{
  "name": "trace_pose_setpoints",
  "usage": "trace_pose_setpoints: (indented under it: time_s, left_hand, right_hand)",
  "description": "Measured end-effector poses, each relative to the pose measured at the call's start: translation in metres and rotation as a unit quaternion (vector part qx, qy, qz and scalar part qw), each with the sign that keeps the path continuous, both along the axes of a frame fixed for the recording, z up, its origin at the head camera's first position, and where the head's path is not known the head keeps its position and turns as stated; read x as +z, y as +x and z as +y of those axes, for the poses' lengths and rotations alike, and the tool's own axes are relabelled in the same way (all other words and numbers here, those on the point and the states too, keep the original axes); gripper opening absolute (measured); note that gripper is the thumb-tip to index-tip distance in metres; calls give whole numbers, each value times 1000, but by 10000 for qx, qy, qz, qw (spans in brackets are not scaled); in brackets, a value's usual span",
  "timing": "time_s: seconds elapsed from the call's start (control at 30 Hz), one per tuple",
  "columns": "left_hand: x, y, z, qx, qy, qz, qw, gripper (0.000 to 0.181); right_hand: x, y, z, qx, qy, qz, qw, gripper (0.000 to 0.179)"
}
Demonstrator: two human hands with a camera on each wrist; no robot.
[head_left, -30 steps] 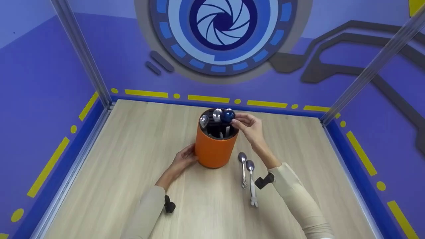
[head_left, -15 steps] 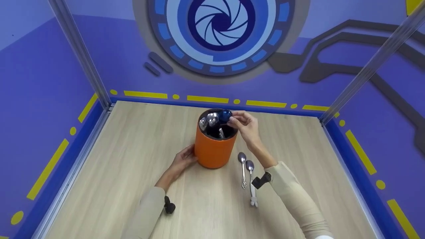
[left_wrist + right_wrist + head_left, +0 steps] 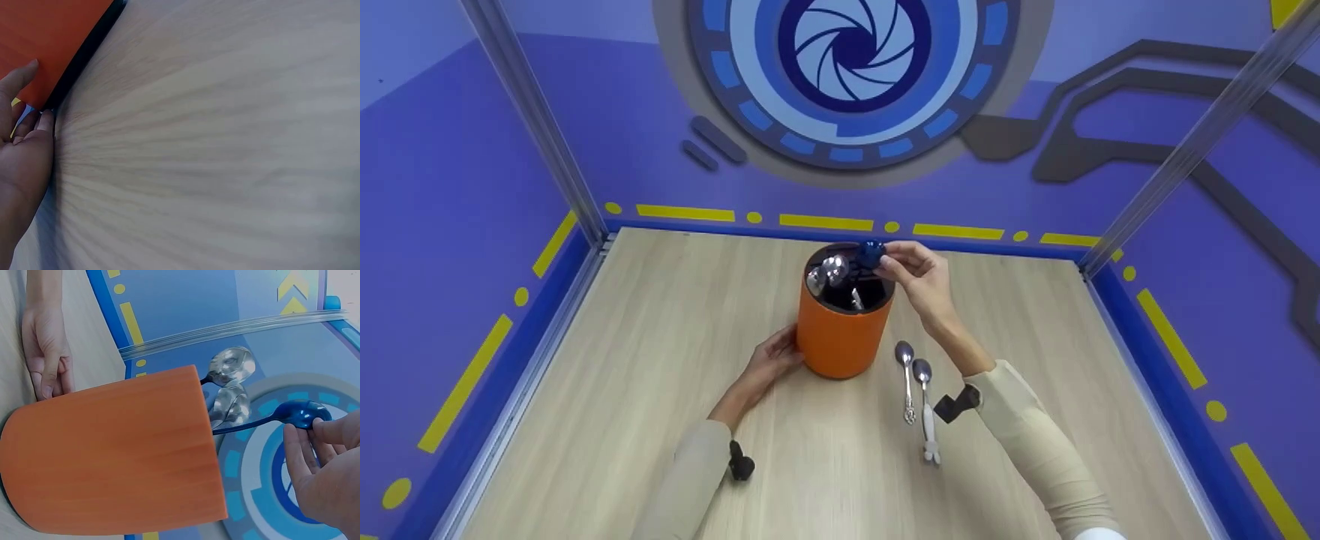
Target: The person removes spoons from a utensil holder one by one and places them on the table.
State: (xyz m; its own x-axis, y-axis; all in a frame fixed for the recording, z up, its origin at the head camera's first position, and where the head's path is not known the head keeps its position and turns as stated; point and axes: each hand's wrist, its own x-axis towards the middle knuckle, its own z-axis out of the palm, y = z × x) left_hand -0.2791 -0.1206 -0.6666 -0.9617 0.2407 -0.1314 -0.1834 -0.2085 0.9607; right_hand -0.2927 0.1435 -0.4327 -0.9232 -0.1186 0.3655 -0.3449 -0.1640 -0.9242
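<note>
An orange cylindrical utensil holder (image 3: 840, 341) with a dark inside stands upright on the table. My left hand (image 3: 771, 364) rests against its lower left side; in the left wrist view the thumb (image 3: 22, 79) lies on the orange wall. My right hand (image 3: 926, 289) pinches the bowl of a shiny blue spoon (image 3: 301, 414) between thumb and fingers, above the rim. The blue handle runs down into the holder, its lower end hidden. Two silver spoons (image 3: 232, 365) stand bowl-up in the holder, to the left of the blue one. Another silver piece shows inside, its kind unclear.
Two more spoons lie on the table right of the holder: one with an ornate silver handle (image 3: 907, 382), one with a pale handle (image 3: 928, 420). Metal posts (image 3: 540, 127) and patterned blue-purple walls (image 3: 780, 202) bound the table's back and sides.
The right hand has shifted the blue spoon slightly, up a little since half a second ago. One silver spoon in the holder has swung left towards the other. My left hand stays against the holder.
</note>
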Motion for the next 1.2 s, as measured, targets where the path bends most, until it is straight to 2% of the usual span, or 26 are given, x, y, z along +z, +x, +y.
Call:
trace_pose_setpoints:
  time_s: [0.3, 0.67, 0.97, 1.2]
  left_hand:
    - [0, -1, -2, -36, 6, 74, 10000, 69]
    - [-1, -1, -1, 33, -111, 49, 9999, 69]
    - [2, 0, 0, 20, -30, 31, 10000, 71]
    - [2, 0, -1, -29, -13, 41, 10000, 72]
  right_hand:
    - [10, 5, 4, -132, 77, 242, 9996, 16]
    - [28, 15, 9, -182, -147, 485, 9985, 17]
    - [42, 25, 11, -183, -314, 581, 9976, 17]
    - [51, 30, 15, -302, -117, 638, 9974, 18]
